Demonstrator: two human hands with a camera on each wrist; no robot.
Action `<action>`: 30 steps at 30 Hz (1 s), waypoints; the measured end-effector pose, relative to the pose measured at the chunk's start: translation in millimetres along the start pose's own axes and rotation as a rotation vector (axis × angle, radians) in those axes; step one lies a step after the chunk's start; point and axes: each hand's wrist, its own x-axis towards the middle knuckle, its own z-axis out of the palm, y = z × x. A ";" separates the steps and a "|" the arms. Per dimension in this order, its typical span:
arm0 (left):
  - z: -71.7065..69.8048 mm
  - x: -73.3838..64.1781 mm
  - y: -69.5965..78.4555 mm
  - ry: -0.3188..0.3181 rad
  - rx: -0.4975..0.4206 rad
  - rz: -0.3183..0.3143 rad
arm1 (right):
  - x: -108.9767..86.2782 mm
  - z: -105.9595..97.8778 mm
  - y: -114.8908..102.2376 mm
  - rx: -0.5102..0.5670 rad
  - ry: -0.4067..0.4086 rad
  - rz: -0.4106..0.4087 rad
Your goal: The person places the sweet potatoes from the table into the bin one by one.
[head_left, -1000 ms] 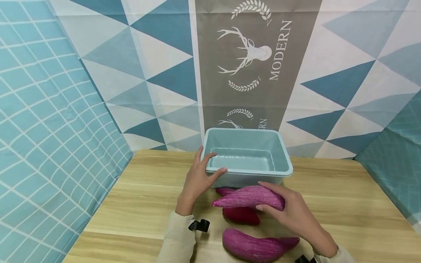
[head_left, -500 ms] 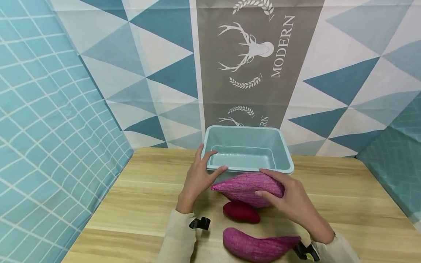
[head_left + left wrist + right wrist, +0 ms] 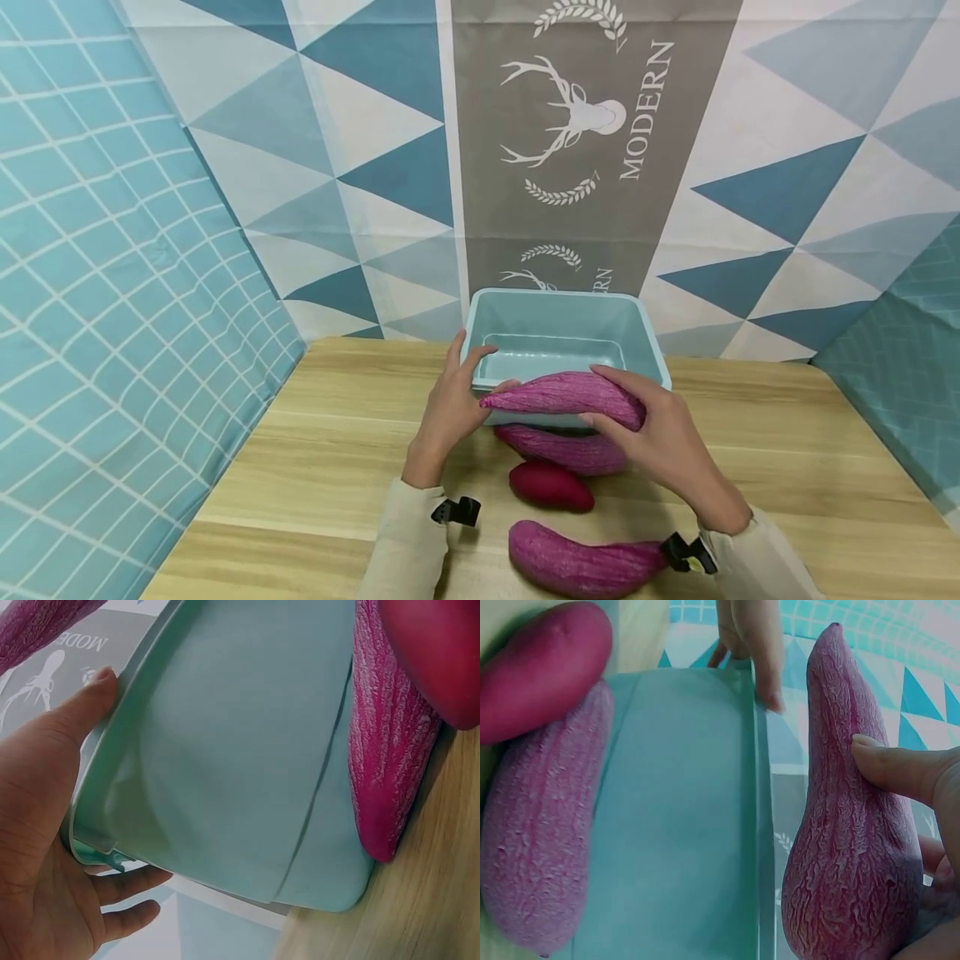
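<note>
Higher in the head view than a moment ago, the wrinkled purple sweet potato [image 3: 562, 393] overlaps the blue bin [image 3: 551, 312]'s near rim, long axis roughly along it, taper toward the left hand [image 3: 453, 400]; the nearer right hand [image 3: 663, 433] pinches its thick end between thumb and fingers. Left wrist view: thumb and fingers spread across the bin's corner. Right wrist view: the sweet potato lies on the rim's opening side, a gap showing between
</note>
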 end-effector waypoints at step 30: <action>-2.2 -3.9 1.5 -0.019 -0.075 -0.014 | 47.2 7.1 8.8 -0.085 -0.039 0.001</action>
